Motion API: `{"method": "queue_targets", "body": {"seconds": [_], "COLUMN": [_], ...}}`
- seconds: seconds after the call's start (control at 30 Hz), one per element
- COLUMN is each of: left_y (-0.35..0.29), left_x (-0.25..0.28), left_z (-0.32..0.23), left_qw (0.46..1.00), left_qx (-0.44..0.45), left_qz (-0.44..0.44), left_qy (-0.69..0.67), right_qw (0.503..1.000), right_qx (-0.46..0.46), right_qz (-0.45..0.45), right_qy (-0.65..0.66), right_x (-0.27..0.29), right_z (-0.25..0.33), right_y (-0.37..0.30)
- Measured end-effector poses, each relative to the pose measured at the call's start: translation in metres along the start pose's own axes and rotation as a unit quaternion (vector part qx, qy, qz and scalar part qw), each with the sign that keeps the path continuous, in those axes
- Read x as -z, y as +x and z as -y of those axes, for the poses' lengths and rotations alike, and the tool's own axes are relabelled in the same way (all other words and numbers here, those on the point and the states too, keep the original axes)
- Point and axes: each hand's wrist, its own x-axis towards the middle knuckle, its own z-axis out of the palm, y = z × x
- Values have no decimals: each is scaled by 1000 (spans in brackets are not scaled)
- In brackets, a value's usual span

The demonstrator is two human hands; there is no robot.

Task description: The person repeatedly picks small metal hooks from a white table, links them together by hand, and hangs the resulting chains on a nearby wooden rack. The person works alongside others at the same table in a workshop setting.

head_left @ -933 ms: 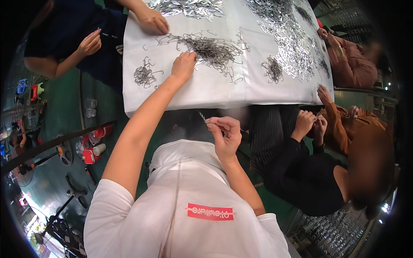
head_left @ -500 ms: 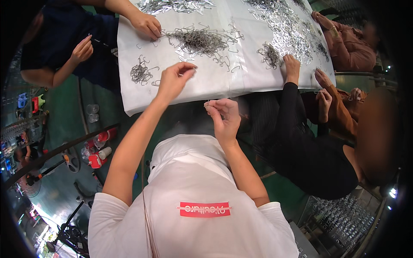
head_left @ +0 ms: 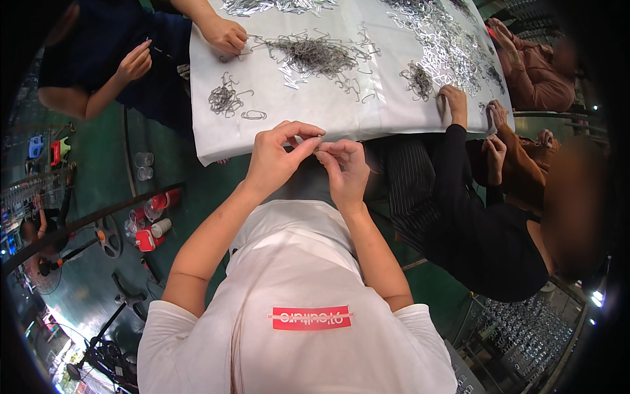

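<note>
My left hand (head_left: 279, 154) and my right hand (head_left: 346, 172) meet in front of my chest, just off the near edge of the white-covered table (head_left: 216, 141). Both have thumb and forefinger pinched, their tips almost touching. Whatever thin, small piece lies between them is mostly hidden by the fingers. Beyond my hands, a tangled pile of bent wire hooks (head_left: 315, 56) lies on the table. A smaller heap of wire hooks (head_left: 224, 102) is at its left, with an oblong wire loop (head_left: 254, 115) beside it.
A co-worker's hand (head_left: 226, 36) reaches onto the table at the far left. On the right, another person's hand (head_left: 454, 104) rests near a small wire heap (head_left: 418, 80). Shiny metal pieces (head_left: 449, 62) spread behind it. Red containers (head_left: 149, 238) stand on the floor at left.
My left hand has come back from over the table toward me and met my right hand. The right hand has stayed nearly in place, still pinched. The oblong wire loop now shows fully.
</note>
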Motion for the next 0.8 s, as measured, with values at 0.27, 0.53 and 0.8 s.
{"method": "queue_targets", "body": {"seconds": [0.27, 0.53, 0.8], "left_y": [-12, -15, -11], "left_x": [1, -9, -22], "left_z": [2, 3, 7], "left_qw": [996, 995, 993], "left_qx": [-82, -91, -105], "left_qz": [-21, -38, -49], "left_qy": [28, 16, 3], "right_qw": [984, 906, 805], "right_qx": [127, -114, -118], "right_qz": [-5, 14, 181], "right_qy": [-129, -407, -552], "right_x": [19, 62, 58], "right_z": [-7, -95, -126], "right_y": [11, 140, 183]}}
